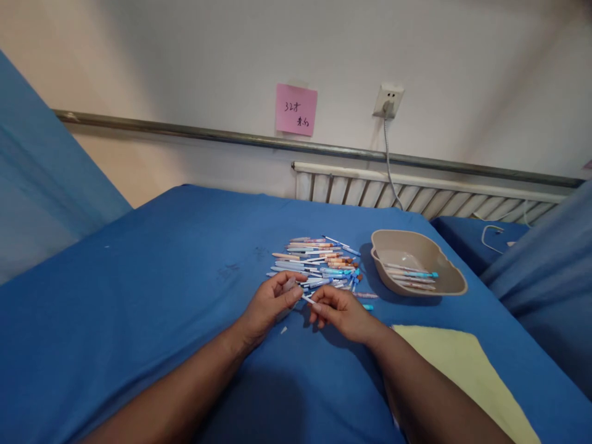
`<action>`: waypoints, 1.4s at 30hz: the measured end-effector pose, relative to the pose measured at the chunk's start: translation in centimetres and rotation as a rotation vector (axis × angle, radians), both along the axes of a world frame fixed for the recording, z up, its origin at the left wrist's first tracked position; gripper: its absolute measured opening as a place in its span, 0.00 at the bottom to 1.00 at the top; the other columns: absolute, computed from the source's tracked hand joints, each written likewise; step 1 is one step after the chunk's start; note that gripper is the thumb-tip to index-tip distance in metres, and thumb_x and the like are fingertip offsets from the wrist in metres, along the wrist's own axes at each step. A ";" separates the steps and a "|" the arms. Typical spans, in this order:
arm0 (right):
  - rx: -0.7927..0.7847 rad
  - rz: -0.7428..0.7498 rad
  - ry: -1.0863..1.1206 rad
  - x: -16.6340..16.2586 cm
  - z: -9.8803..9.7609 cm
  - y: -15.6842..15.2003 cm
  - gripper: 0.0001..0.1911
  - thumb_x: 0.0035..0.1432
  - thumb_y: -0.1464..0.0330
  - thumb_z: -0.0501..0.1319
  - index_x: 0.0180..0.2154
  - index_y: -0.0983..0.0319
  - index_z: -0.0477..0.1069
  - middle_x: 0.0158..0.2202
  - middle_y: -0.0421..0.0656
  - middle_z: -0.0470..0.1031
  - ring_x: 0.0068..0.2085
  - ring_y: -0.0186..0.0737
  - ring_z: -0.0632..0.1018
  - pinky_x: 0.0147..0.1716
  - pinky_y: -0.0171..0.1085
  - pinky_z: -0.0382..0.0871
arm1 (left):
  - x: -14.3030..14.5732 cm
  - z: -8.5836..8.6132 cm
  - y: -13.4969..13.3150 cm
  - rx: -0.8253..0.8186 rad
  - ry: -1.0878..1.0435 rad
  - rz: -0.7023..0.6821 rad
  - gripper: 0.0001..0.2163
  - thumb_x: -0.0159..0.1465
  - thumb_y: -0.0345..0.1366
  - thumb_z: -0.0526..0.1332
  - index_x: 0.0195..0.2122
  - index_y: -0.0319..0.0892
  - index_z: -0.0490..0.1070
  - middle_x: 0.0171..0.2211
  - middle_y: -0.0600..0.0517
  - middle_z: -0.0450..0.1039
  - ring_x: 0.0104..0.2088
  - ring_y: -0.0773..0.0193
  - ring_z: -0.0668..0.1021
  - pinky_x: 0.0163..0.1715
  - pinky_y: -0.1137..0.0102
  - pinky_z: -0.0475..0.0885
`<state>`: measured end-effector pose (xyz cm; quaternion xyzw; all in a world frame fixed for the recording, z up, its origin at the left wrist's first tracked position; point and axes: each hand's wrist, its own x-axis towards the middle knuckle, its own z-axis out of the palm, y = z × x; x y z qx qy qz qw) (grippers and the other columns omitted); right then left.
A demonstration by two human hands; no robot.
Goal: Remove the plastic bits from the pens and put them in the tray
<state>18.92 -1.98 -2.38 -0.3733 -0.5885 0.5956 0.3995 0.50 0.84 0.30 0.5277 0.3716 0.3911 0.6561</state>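
Blue bedsheet (152,290) under us, and our left hand (271,306) pinches a clear pen barrel (289,285) while our right hand (343,312) grips a thin white refill (308,300), their ends nearly meeting, just in front of the pen pile (319,260). We'd call this the fitting step, and it calls for straight alignment. The beige tray (456,287) beside the pile holds a few pens.

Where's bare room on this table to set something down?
Wide bare blue tablecloth left of the left hand and the heap of pastel pens; also behind the heap. Crowded between heap, beige plastic tray and right hand.
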 end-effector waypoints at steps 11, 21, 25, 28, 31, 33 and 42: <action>0.020 -0.036 0.003 0.3 0.0 0.3 0.16 0.55 0.55 0.61 0.32 0.62 0.67 0.25 0.38 0.72 0.22 0.30 0.69 0.24 0.32 0.64 | -0.2 0.4 0.7 -0.120 -0.153 0.053 0.13 0.58 0.44 0.60 0.34 0.38 0.72 0.22 0.56 0.59 0.21 0.71 0.61 0.22 0.75 0.59; 0.125 -0.277 -0.092 2.0 0.1 1.3 0.15 0.53 0.56 0.61 0.29 0.62 0.68 0.20 0.35 0.64 0.21 0.29 0.64 0.21 0.30 0.58 | -1.7 -0.1 2.1 0.122 0.144 0.140 0.13 0.57 0.46 0.62 0.31 0.39 0.70 0.20 0.57 0.62 0.23 0.70 0.63 0.25 0.75 0.58; 0.111 -0.247 -0.077 2.0 -0.4 1.4 0.13 0.54 0.58 0.61 0.29 0.62 0.69 0.21 0.35 0.65 0.22 0.30 0.67 0.23 0.30 0.61 | -1.7 -0.2 2.2 0.156 0.154 0.148 0.12 0.58 0.45 0.62 0.32 0.40 0.70 0.21 0.58 0.63 0.24 0.70 0.64 0.26 0.75 0.58; 0.073 -0.231 -0.041 1.9 -0.6 1.4 0.12 0.54 0.58 0.61 0.30 0.61 0.68 0.22 0.35 0.67 0.24 0.32 0.71 0.25 0.32 0.66 | -1.7 -0.2 2.2 0.164 0.154 0.145 0.12 0.59 0.44 0.62 0.32 0.40 0.70 0.21 0.58 0.63 0.24 0.70 0.64 0.26 0.75 0.57; 0.059 -0.216 -0.030 1.9 -0.8 1.4 0.12 0.54 0.58 0.62 0.30 0.61 0.68 0.23 0.36 0.68 0.25 0.34 0.74 0.27 0.34 0.69 | -1.6 0.0 2.1 0.157 0.164 0.147 0.12 0.58 0.45 0.62 0.32 0.40 0.70 0.21 0.58 0.62 0.23 0.70 0.63 0.25 0.75 0.57; 0.059 -0.202 -0.036 1.9 -0.9 1.5 0.12 0.54 0.58 0.62 0.31 0.61 0.68 0.24 0.36 0.68 0.26 0.35 0.76 0.28 0.35 0.70 | -1.6 0.1 2.0 0.161 0.178 0.151 0.12 0.58 0.45 0.62 0.32 0.40 0.70 0.21 0.58 0.62 0.23 0.70 0.63 0.25 0.75 0.57; 0.109 -0.212 -0.104 2.0 -0.4 1.3 0.11 0.55 0.59 0.61 0.31 0.61 0.69 0.24 0.36 0.69 0.26 0.34 0.74 0.28 0.34 0.71 | -1.6 0.5 1.9 0.179 0.224 0.189 0.12 0.54 0.44 0.65 0.31 0.40 0.70 0.24 0.56 0.67 0.24 0.70 0.66 0.26 0.75 0.59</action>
